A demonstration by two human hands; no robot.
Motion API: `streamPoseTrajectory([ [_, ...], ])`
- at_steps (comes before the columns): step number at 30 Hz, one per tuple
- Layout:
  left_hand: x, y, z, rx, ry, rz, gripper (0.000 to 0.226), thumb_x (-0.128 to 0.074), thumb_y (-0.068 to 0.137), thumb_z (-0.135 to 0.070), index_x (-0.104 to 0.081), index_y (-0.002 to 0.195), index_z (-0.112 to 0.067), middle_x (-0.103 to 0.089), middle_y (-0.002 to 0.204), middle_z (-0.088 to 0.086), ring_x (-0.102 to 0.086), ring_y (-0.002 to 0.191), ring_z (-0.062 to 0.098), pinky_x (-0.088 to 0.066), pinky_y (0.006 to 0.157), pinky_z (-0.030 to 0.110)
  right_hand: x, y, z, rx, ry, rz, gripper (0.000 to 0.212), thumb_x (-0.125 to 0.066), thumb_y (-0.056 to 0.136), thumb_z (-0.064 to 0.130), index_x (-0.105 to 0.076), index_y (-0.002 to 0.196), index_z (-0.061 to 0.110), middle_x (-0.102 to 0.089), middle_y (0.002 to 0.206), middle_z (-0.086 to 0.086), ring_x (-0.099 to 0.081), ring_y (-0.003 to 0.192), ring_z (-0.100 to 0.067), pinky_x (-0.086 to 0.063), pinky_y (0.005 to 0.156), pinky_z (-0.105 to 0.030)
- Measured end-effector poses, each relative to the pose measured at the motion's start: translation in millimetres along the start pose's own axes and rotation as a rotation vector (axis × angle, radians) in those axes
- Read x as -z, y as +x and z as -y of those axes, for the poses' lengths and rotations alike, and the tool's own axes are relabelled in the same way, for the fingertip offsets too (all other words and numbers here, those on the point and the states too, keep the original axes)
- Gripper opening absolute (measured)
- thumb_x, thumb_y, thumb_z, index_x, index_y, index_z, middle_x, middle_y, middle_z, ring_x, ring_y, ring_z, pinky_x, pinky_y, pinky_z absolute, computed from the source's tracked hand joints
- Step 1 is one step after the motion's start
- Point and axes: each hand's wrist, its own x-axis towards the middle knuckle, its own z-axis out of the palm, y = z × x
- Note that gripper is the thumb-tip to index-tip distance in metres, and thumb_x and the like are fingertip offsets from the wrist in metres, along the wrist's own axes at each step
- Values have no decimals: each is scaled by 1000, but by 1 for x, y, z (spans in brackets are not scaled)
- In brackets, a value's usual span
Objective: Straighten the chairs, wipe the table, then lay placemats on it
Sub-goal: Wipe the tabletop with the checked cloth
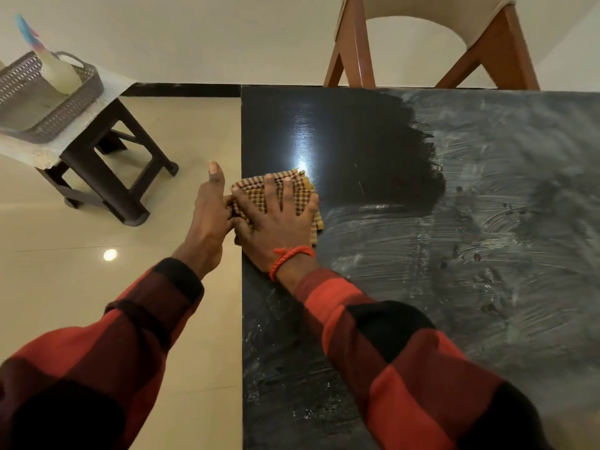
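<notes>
With my right hand [276, 222] spread flat on the cloth [279, 190] at the surface [487, 222] edge and my left hand [209, 216] cupped open beside it, I risk sweeping residue onto the floor [162, 222].

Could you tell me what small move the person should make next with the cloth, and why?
Probably sweep the cloth rightward under the flat right hand into the hazy streaks just beside it. The table is glossy only at its far-left patch; smeared residue covers the rest. The left hand steadies at the edge.
</notes>
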Motion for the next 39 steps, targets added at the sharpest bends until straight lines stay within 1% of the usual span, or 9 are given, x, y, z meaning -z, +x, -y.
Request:
streamPoseTrajectory([
  [2, -3, -6, 6, -12, 6, -33, 74, -25, 101, -67, -25, 158, -20, -64, 115, -6, -64, 83, -3, -52, 62, 16, 0, -4, -1, 14, 16, -9, 57, -26, 98, 60, -17, 153, 51, -11, 167, -9, -8, 151, -40, 1, 109, -75],
  [3, -3, -8, 7, -16, -3, -48, 73, -26, 102, -66, -28, 157, -18, -65, 119, -3, -65, 86, -2, -53, 65, 16, -1, -4, -1, 23, 24, -17, 56, -27, 98, 60, -19, 153, 51, -13, 167, -9, -9, 151, -40, 2, 110, -74],
  [6, -6, -12, 11, -52, -40, -79, 74, -32, 101, -65, -29, 157, -17, -54, 145, 14, -63, 109, 11, -53, 87, 24, -2, -2, -13, 40, 28, -36, 55, -27, 98, 60, -22, 152, 52, -17, 166, -8, -11, 151, -38, 3, 111, -72],
  [11, -14, -24, 12, -80, -9, -115, 75, -35, 99, -67, -31, 156, -18, -48, 151, 15, -53, 133, 23, -47, 98, 27, 8, 4, -75, -57, 26, -16, 55, -23, 99, 59, -18, 153, 52, -14, 167, -4, -8, 152, -37, 2, 112, -72],
  [19, -16, -38, 21, -84, 25, -150, 79, -37, 98, -68, -30, 156, -15, -52, 149, 11, -55, 132, 21, -46, 104, 30, 29, -7, -221, -338, -26, -3, 55, -23, 97, 61, -13, 152, 54, -11, 167, -2, -6, 153, -35, -1, 113, -72],
  [23, -18, -42, 21, -88, 4, -164, 85, -39, 95, -72, -32, 155, -11, -55, 145, 11, -57, 129, 19, -46, 106, 31, 31, -21, -251, -401, -52, -20, 56, -20, 97, 61, -14, 152, 53, -12, 167, -4, -5, 153, -36, -1, 111, -74],
  [28, -19, -46, 23, -77, -65, -172, 88, -45, 91, -75, -36, 152, -11, -56, 141, 8, -57, 127, 17, -44, 109, 31, 31, -18, -248, -437, -35, 23, 56, -18, 98, 59, -9, 153, 54, -5, 168, -3, 0, 153, -36, 2, 110, -76],
  [31, -24, -48, 25, -79, -61, -181, 88, -44, 93, -74, -33, 154, -12, -52, 148, 9, -54, 129, 16, -45, 101, 25, 30, -21, -233, -404, -33, 12, 56, -18, 98, 58, -8, 152, 53, -5, 168, -3, 0, 153, -36, 2, 110, -76],
  [39, -14, -54, 28, -86, -48, -122, 88, -43, 93, -74, -28, 156, -14, -52, 148, 10, -57, 124, 13, -46, 91, 23, 12, -29, -116, -152, -17, -21, 58, -21, 96, 61, -13, 153, 53, -10, 168, -5, -5, 152, -37, 1, 110, -75],
])
